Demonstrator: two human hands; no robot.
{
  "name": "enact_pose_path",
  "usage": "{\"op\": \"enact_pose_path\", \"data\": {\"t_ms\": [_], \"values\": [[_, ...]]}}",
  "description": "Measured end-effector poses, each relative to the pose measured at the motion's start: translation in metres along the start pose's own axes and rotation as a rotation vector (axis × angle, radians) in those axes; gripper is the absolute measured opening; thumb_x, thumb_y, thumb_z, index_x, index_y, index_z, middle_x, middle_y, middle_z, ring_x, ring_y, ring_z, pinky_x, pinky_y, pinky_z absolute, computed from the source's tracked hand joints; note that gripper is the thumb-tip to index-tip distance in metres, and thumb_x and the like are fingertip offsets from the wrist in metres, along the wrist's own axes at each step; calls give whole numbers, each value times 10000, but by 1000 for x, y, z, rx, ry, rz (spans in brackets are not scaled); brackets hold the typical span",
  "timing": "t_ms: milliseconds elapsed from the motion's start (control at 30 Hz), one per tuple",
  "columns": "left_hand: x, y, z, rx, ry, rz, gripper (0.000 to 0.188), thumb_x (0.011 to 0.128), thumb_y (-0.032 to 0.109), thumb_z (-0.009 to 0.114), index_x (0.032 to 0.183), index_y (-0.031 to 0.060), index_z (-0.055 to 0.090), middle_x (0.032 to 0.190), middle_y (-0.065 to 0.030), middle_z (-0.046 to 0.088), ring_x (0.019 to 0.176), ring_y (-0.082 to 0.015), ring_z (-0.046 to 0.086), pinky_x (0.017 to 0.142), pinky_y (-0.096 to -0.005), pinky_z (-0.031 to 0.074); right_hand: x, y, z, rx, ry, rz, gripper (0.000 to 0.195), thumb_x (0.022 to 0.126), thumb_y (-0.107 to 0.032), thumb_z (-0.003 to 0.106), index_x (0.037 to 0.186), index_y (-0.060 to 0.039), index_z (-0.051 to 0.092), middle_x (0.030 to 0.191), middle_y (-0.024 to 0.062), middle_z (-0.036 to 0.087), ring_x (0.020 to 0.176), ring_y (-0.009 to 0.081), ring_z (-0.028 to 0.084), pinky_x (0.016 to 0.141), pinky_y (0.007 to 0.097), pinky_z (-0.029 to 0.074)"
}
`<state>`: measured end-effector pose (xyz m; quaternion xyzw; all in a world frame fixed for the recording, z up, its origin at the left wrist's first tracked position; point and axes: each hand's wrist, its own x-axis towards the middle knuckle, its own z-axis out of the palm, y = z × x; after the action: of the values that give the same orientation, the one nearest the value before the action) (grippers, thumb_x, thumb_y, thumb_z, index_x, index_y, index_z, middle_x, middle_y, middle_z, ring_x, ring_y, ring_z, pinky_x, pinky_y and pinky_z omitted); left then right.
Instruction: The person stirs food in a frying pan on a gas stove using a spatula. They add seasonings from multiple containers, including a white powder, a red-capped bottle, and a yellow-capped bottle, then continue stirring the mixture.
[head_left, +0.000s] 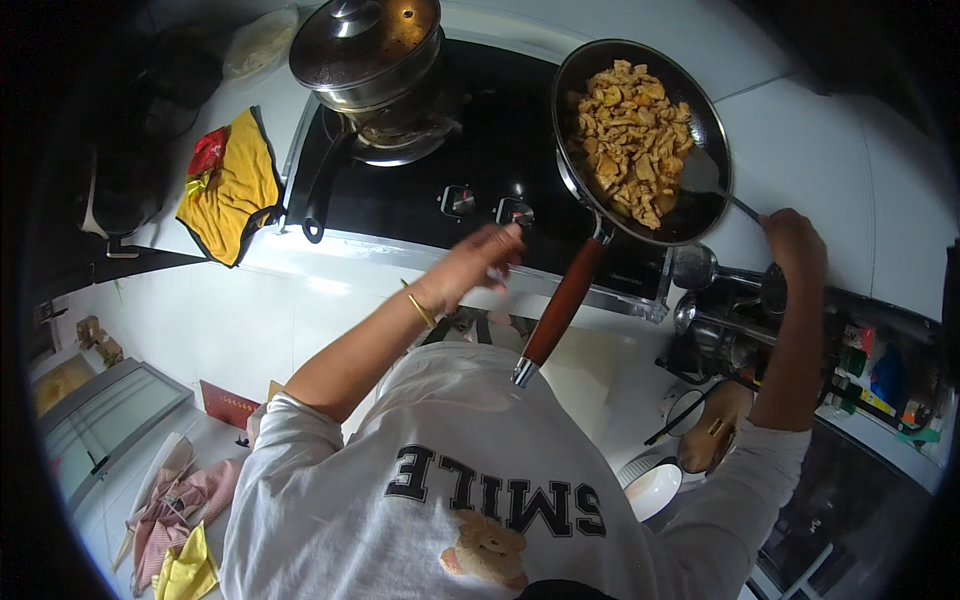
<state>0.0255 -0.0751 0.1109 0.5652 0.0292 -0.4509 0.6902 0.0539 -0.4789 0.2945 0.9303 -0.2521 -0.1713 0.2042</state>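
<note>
My right hand is closed around the thin handle of a spatula, whose blade rests in a dark frying pan at its right side. Cooked meat strips in brownish sauce fill much of the pan. Its wooden handle points towards my body, with neither hand on it. My left hand, slightly blurred, hovers by the front edge of the black gas hob. Its fingers are apart and hold nothing that I can make out. The right control knob is just beyond its fingertips; contact is unclear.
A lidded steel pot stands at the hob's back left, near a black pan handle. Left of the hob lies a yellow cloth with a red packet. Ladles and utensils crowd the right, above a white bowl.
</note>
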Motion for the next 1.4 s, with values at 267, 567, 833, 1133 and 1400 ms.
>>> {"op": "enact_pose_path", "data": {"t_ms": [267, 567, 833, 1133, 1400], "values": [[75, 81, -51, 1203, 599, 699, 157, 919, 143, 655, 1055, 69, 680, 998, -127, 669, 912, -287, 682, 794, -390, 562, 1, -21, 48, 397, 221, -54, 436, 1023, -454, 482, 1021, -94, 727, 820, 127, 673, 783, 256, 641, 791, 435, 509], [200, 144, -76, 2160, 568, 221, 209, 882, 199, 610, 1003, 135, 767, 1081, -56, 721, 1070, -246, 651, 908, -382, 489, -62, -22, -15, 163, 265, -126, 342, 1035, -370, 513, 992, -112, 735, 843, 96, 712, 749, 241, 681, 720, 393, 542], [242, 142, -90, 2277, 486, 25, 209, 914, 292, 632, 1024, 184, 772, 1082, -75, 732, 1130, -275, 633, 945, -426, 464, -65, -7, -4, 68, 178, 3, 317, 1039, -358, 519, 1008, -137, 744, 825, 82, 713, 748, 232, 689, 709, 381, 550], [256, 133, -106, 2298, 450, -41, 259, 972, 364, 597, 1063, 192, 767, 1096, -79, 732, 1106, -280, 654, 954, -412, 449, -68, 1, 28, 90, 332, -109, 315, 1040, -366, 527, 1035, -136, 742, 820, 51, 720, 739, 181, 686, 677, 342, 543], [253, 135, -101, 2333, 421, -38, 247, 965, 335, 617, 1069, 167, 765, 1074, -97, 737, 1093, -288, 672, 923, -440, 492, -70, 2, 32, 113, 363, -109, 303, 1034, -357, 546, 1015, -129, 745, 811, 40, 723, 714, 174, 681, 657, 329, 540]]}}
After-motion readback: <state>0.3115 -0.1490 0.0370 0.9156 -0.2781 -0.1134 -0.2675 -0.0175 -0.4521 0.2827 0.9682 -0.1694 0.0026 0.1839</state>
